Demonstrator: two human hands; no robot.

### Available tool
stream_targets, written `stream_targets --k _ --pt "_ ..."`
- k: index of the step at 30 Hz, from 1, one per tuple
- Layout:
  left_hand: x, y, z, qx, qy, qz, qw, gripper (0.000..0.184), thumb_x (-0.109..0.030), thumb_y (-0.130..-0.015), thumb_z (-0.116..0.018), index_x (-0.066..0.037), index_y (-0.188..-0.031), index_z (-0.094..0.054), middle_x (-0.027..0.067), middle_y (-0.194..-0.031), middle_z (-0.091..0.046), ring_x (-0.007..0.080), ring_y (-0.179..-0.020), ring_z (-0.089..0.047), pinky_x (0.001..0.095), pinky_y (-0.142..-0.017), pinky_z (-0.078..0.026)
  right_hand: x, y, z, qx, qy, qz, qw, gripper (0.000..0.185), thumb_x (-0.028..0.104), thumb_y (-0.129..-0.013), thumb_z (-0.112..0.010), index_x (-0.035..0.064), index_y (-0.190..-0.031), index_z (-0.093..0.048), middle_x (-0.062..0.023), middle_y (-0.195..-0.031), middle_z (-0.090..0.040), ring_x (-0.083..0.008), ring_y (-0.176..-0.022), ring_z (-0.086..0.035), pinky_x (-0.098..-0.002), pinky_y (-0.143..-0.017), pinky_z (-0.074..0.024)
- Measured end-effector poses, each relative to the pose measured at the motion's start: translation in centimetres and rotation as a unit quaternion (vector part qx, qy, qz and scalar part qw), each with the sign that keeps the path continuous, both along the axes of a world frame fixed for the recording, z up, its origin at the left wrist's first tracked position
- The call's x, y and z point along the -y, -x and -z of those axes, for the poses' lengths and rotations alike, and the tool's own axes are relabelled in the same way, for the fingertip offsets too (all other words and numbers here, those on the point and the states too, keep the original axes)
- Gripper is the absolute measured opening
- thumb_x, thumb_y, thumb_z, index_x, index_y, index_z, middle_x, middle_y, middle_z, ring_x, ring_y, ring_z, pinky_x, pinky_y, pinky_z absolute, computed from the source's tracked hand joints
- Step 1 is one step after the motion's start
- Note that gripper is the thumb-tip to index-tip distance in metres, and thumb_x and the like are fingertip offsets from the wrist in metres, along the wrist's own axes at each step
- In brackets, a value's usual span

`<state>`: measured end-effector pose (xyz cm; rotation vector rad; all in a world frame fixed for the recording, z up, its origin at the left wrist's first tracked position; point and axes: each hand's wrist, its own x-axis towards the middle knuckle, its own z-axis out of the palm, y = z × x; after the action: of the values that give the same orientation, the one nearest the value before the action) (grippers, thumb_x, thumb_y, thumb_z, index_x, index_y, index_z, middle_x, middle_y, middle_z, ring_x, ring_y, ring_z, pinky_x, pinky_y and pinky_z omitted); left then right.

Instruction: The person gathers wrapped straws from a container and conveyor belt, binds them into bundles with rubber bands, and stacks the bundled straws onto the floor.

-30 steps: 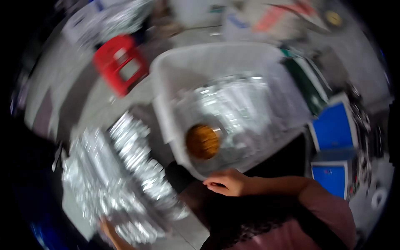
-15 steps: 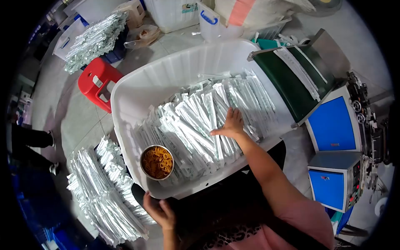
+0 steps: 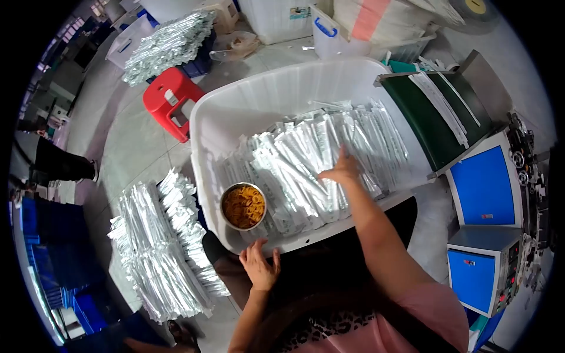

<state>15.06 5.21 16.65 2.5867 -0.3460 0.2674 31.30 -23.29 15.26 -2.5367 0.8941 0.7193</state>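
A white plastic tub (image 3: 213, 112) holds a broad layer of long, thin, silvery-white packets (image 3: 288, 165). My right hand (image 3: 344, 169) lies over these packets, thumb and fingers apart, and grips none that I can see. At the tub's near left corner, a round metal bowl (image 3: 223, 213) contains many yellow-orange rubber bands (image 3: 245, 206). Just below that bowl, my left hand (image 3: 260, 269) is at the tub's front rim with its fingers spread and nothing in them. Whether its fingertips touch the rim is hard to tell.
Bundled silvery packets (image 3: 156, 253) are stacked on the floor at left, with another heap (image 3: 170, 47) behind. A red stool (image 3: 170, 97) stands left of the tub. A green conveyor belt (image 3: 421, 120) overhangs the right end, beside blue-panelled machines (image 3: 485, 182). Another person's legs (image 3: 62, 159) show far left.
The view has shifted, so the scene sits further right. My left hand has risen to the tub's front rim below the bowl. My right hand stays over the packets.
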Motion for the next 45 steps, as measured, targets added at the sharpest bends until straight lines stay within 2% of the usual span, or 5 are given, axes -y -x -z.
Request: stream_targets --k 14,22,35,38,45 --pt "0.1 0.4 0.3 0.025 0.009 0.005 1.0 0.034 -0.013 -0.072 -0.062 -0.005 -0.102 -0.048 0.0089 -0.094 -0.055 0.0242 -0.092 -0.051 0.0422 -0.084 -0.033 -2.2 1.9 1.4 0.366 0.077 -0.182 0.909 0.085 0.037 -0.063 -0.071 -0.0009 -0.126 -0.03 -0.0211 -0.124 -0.036 -0.035 -0.117 -0.032 -0.0428 -0.095 -0.0289" --pt "8.4 -8.3 2.7 -0.233 0.34 -0.01 0.911 0.036 -0.017 -0.084 -0.05 0.006 -0.112 -0.044 0.021 -0.11 -0.051 0.0314 -0.102 -0.051 0.036 -0.083 -0.042 -5.3 0.5 1.1 0.219 0.068 -0.124 0.966 0.095 0.04 -0.052 -0.078 -0.0058 -0.122 -0.033 -0.0224 -0.118 -0.041 -0.0323 -0.112 -0.038 -0.0377 -0.095 -0.0319" --pt "13.2 -16.1 11.9 -0.256 0.319 -0.255 0.876 0.032 -0.026 -0.083 -0.046 0.005 -0.087 -0.054 0.0183 -0.078 -0.059 0.0329 -0.07 -0.056 0.0376 -0.065 -0.044 -4.6 -1.2 2.7 0.183 -0.135 -0.082 0.97 0.071 0.036 -0.055 -0.075 -0.0027 -0.108 -0.047 -0.0214 -0.114 -0.046 -0.0345 -0.106 -0.046 -0.038 -0.09 -0.0388" --pt "11.1 -15.5 11.2 -0.349 0.614 -0.207 0.677 0.029 -0.028 -0.088 -0.041 -0.002 -0.082 -0.052 0.0049 -0.066 -0.05 0.0125 -0.06 -0.049 0.0277 -0.054 -0.041 -6.7 0.4 3.3 0.263 -0.102 -0.131 0.95 0.058 0.029 -0.061 -0.07 -0.0006 -0.105 -0.048 -0.0209 -0.111 -0.046 -0.036 -0.104 -0.046 -0.039 -0.088 -0.0393" --pt "15.7 -15.1 8.6 -0.383 0.618 -0.199 0.657 0.05 -0.032 -0.085 -0.053 0.0 -0.119 -0.035 0.0114 -0.106 -0.05 0.0185 -0.094 -0.048 0.0294 -0.078 -0.042 0.3 -0.5 5.4 0.154 -0.542 0.165 0.809 0.083 0.022 -0.056 -0.078 -0.0079 -0.12 -0.035 -0.02 -0.115 -0.048 -0.0276 -0.109 -0.048 -0.0347 -0.089 -0.0389"
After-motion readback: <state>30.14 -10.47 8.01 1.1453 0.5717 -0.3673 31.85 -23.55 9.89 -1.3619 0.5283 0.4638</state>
